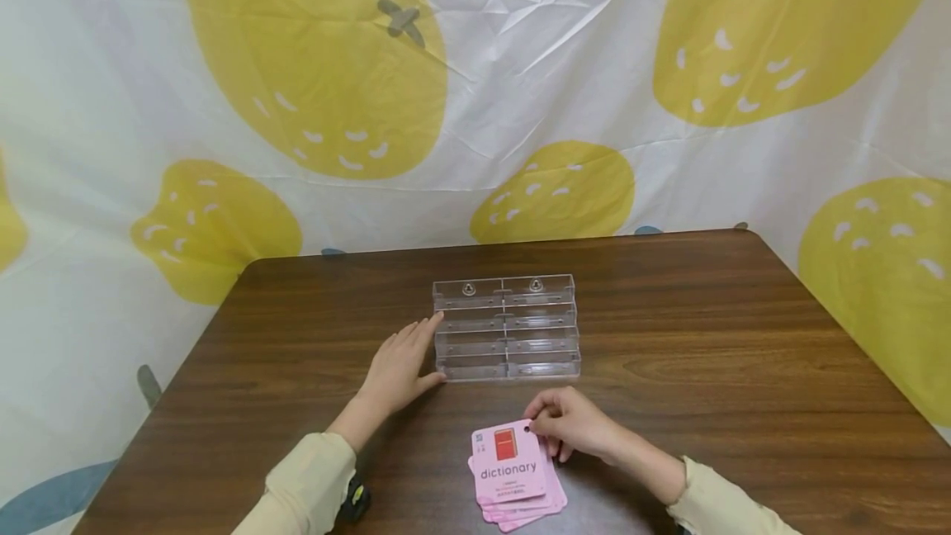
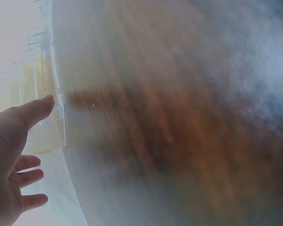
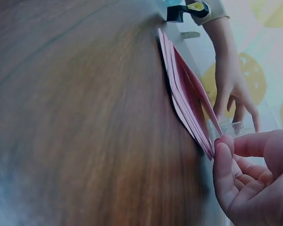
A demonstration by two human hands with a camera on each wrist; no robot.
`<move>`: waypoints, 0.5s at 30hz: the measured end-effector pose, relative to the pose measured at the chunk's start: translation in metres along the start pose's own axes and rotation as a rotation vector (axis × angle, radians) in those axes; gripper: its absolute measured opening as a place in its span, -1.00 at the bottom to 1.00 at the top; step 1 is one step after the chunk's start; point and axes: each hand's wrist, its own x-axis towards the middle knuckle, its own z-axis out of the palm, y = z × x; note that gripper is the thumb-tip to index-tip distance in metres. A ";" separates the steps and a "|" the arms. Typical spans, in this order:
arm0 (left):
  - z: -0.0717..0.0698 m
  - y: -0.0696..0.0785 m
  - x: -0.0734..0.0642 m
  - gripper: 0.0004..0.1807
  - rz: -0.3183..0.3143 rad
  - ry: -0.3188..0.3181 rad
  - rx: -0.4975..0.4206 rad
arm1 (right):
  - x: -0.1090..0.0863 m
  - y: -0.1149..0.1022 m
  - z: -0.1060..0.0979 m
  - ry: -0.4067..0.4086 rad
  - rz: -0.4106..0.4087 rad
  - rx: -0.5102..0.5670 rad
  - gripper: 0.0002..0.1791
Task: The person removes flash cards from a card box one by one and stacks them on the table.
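A clear plastic rack [image 1: 470, 347] with two columns of stepped compartments stands on the table. At its left side, my left hand [image 1: 399, 366] has its fingers extended, with fingertips and thumb at the rack's edge. My right hand [image 1: 575, 423] pinches the upper right corner of a pink flashcard [image 1: 508, 469] between thumb and index finger. That card bears a red book picture and the word "dictionary". Under it lies a fanned pile of pink cards [image 1: 551, 508]. In the right wrist view the pinched card [image 3: 194, 80] tilts up from the pile, its near edge raised.
The brown wooden table [image 1: 706, 403] reaches back to a white curtain [image 1: 475, 97] printed with large yellow fruit. A dark strap device [image 1: 357, 500] sits at the left wrist. The cards lie in front of the rack, toward the table's near side.
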 end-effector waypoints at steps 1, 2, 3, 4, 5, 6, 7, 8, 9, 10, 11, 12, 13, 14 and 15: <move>0.000 0.000 0.000 -0.02 0.000 -0.001 -0.001 | 0.000 0.000 0.000 0.003 -0.001 -0.010 -0.84; 0.000 0.000 0.000 -0.02 -0.001 -0.003 -0.001 | -0.001 -0.001 -0.001 0.006 -0.006 -0.021 -0.84; 0.000 0.000 0.000 -0.02 -0.001 -0.004 0.001 | -0.001 -0.001 -0.001 0.009 -0.009 -0.032 -0.84; 0.000 0.000 0.000 -0.02 -0.002 -0.006 0.002 | -0.001 -0.001 -0.002 0.013 -0.011 -0.044 -0.84; 0.000 0.000 0.000 -0.02 -0.003 -0.006 0.001 | -0.001 -0.001 -0.002 0.017 -0.013 -0.055 -0.85; 0.000 0.000 0.000 -0.02 -0.002 -0.006 0.001 | -0.002 -0.001 -0.002 0.020 -0.016 -0.065 -0.85; 0.000 0.000 0.000 -0.02 0.001 -0.003 0.003 | -0.002 -0.001 -0.003 0.024 -0.016 -0.074 -0.85; 0.000 0.000 0.000 -0.02 0.002 -0.001 0.004 | -0.002 -0.001 -0.003 0.027 -0.019 -0.084 -0.85; 0.000 0.000 0.000 -0.02 0.007 0.003 0.006 | -0.002 0.000 -0.003 0.029 -0.018 -0.091 -0.85; 0.000 0.000 0.000 -0.02 0.010 0.007 0.006 | -0.002 0.000 -0.004 0.031 -0.017 -0.097 -0.85; 0.000 0.000 0.000 -0.02 0.012 0.009 0.007 | -0.002 0.001 -0.004 0.033 -0.017 -0.102 -0.85; 0.000 0.000 0.000 -0.02 0.014 0.011 0.008 | -0.003 0.001 -0.004 0.035 -0.020 -0.109 -0.86; 0.000 0.000 0.000 -0.03 0.016 0.015 0.008 | -0.003 0.002 -0.005 0.039 -0.024 -0.117 -0.86; 0.000 0.000 0.000 -0.02 0.016 0.017 0.007 | -0.003 0.002 -0.006 0.043 -0.030 -0.127 -0.86; 0.000 0.000 0.000 -0.02 0.016 0.018 0.005 | -0.003 0.002 -0.007 0.050 -0.037 -0.141 -0.87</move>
